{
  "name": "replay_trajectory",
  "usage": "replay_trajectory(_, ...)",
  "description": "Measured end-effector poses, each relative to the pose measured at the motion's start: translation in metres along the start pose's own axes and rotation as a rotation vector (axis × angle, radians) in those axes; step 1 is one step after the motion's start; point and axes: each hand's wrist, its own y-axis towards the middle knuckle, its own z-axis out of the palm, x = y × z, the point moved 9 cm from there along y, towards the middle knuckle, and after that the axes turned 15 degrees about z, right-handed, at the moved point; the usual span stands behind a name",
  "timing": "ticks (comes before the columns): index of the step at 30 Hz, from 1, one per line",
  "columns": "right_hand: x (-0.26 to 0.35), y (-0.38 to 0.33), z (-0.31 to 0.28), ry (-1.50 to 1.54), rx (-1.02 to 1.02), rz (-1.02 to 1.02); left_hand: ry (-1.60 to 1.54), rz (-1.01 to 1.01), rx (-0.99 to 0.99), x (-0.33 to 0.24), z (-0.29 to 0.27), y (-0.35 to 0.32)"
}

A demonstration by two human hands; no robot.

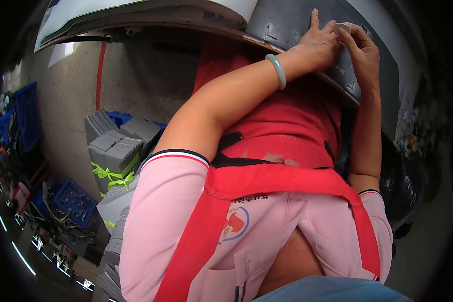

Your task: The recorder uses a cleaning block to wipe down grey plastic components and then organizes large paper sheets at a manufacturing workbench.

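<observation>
My left hand point(318, 46) lies on a dark grey sheet point(286, 19) on the worktable, palm down. One of its fingers points straight away from me, and the others reach toward my right hand. Close beside it, my right hand point(366, 54) pinches a small, pale round disc point(342, 26) between thumb and fingers. The disc's exact kind cannot be made out. L-shaped marks point(270, 33) show on the sheet near the table edge. A pale green bangle point(277, 72) circles my left wrist.
A large stack of pale sheets point(151, 15) lies on the table to the left. Bundles of grey pieces point(115, 151) tied with bright green strips stand at my left. Blue crates point(75, 201) are farther left. Black plastic bags point(400, 189) sit at my right.
</observation>
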Motion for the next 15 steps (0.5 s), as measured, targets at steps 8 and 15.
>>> replay_trajectory(8, -0.166, 0.018, -0.133, -0.11, -0.393, 0.467, 0.018, -0.018, -0.058, 0.007, -0.007, -0.008)
replay_trajectory(15, -0.166, 0.015, -0.102, 0.539, 0.074, 0.493, -0.02, -0.026, -0.149, 0.009, -0.023, -0.013)
